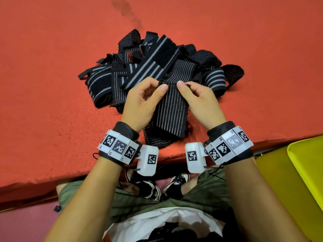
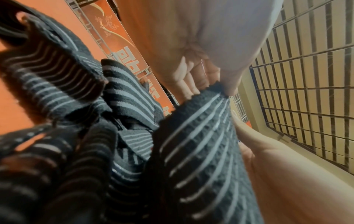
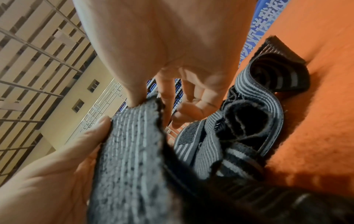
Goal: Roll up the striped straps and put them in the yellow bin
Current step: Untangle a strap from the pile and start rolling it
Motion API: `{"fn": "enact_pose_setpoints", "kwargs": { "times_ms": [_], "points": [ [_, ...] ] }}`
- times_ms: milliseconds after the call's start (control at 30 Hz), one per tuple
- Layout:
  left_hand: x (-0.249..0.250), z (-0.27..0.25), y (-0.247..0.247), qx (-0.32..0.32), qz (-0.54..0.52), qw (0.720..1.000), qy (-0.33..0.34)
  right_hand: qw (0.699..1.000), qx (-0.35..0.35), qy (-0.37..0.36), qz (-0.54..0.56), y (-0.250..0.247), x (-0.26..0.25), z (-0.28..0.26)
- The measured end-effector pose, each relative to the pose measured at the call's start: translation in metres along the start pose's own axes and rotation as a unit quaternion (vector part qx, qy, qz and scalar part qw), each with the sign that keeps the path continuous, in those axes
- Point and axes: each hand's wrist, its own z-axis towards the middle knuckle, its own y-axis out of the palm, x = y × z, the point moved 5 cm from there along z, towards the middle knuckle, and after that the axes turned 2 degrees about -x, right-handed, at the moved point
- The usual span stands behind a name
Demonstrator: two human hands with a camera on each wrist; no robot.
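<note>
A black strap with thin white stripes [image 1: 170,110] hangs between my two hands above the red table's near edge. My left hand [image 1: 148,96] pinches its top left corner between thumb and fingers. My right hand [image 1: 195,96] pinches the top right corner the same way. The left wrist view shows the strap [image 2: 201,136] held at its upper edge; the right wrist view shows the strap [image 3: 132,151] close up. A heap of loose striped straps [image 1: 157,63] lies just beyond my hands. The yellow bin [image 1: 307,163] sits at the lower right, beside the table.
The red felt table [image 1: 52,84] stretches wide on all sides of the heap. Its front edge runs below my wrists. My legs and shoes show under it. A metal grille and an orange banner appear in the wrist views.
</note>
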Motion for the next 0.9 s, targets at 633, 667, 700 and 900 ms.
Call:
{"fn": "enact_pose_setpoints", "kwargs": {
  "times_ms": [633,667,700,900],
  "points": [
    [-0.006,0.000,-0.004,0.005,0.003,1.000,-0.005,0.997,0.023,-0.067,0.026,0.001,-0.011,-0.005],
    [-0.007,-0.001,-0.003,-0.005,0.002,1.000,-0.014,0.997,0.031,-0.075,0.019,0.000,-0.012,-0.005],
    [-0.007,-0.002,-0.001,-0.014,0.000,1.000,-0.023,0.996,0.038,-0.084,0.013,-0.001,-0.013,-0.005],
    [-0.018,-0.001,0.001,0.011,-0.028,0.997,-0.070,0.994,0.046,-0.101,0.000,-0.001,-0.017,-0.005]
  ]
}}
